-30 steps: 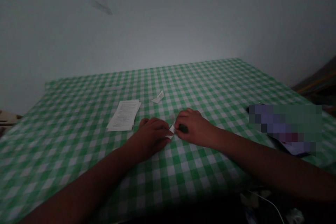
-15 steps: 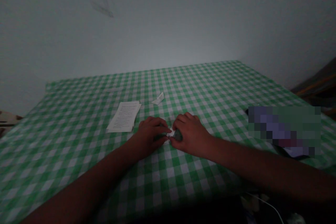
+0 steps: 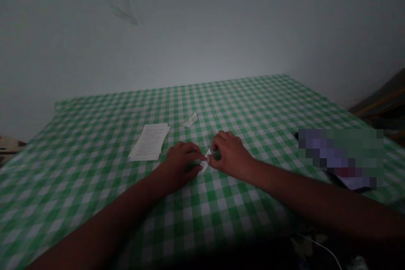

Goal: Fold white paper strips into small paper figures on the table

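Two bare hands met over a small, folded piece of white printed paper (image 3: 205,162) on the green-and-white checked cloth (image 3: 202,215); the left hand (image 3: 182,162) had its fingertips on the paper, thumb and fingers slightly parted, while the right hand (image 3: 230,154) touched its right edge with curled fingers, whether pinching I could not tell
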`<state>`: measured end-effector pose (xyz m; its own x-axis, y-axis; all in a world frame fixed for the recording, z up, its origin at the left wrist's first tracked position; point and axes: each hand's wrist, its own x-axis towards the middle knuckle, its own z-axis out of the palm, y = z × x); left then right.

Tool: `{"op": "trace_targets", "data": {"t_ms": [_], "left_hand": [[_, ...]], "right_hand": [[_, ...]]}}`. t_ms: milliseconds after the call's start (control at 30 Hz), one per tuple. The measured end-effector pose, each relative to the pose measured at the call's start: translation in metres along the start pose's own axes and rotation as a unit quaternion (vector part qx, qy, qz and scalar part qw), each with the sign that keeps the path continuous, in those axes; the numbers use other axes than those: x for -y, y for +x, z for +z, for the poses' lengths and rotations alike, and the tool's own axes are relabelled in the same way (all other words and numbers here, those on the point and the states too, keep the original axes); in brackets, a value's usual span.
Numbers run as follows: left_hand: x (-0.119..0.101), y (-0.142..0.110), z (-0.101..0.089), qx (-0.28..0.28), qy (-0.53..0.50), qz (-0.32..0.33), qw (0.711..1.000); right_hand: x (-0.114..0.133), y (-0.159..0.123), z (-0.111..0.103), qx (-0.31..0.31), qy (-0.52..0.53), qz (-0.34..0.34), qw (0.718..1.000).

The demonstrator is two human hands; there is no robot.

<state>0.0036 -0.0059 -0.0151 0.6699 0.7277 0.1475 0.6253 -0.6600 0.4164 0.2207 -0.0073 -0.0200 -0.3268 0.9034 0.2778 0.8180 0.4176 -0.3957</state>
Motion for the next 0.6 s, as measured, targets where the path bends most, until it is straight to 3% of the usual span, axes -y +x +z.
{"op": "trace_targets", "data": {"t_ms": [200,367,600], "left_hand": [[-0.007,-0.001,-0.005,0.027,0.013,0.017,0.999],[-0.016,-0.003,-0.011,0.061,0.049,0.029,0.997],[-0.022,-0.003,-0.014,0.042,0.097,0.038,0.994]], "right_hand": [[-0.011,0.003,0.001,0.004,0.003,-0.006,1.0],[-0.025,0.01,-0.005,0.032,0.065,-0.053,0.996],[-0.012,0.0,-0.01,0.075,0.076,-0.1,0.989]]}}
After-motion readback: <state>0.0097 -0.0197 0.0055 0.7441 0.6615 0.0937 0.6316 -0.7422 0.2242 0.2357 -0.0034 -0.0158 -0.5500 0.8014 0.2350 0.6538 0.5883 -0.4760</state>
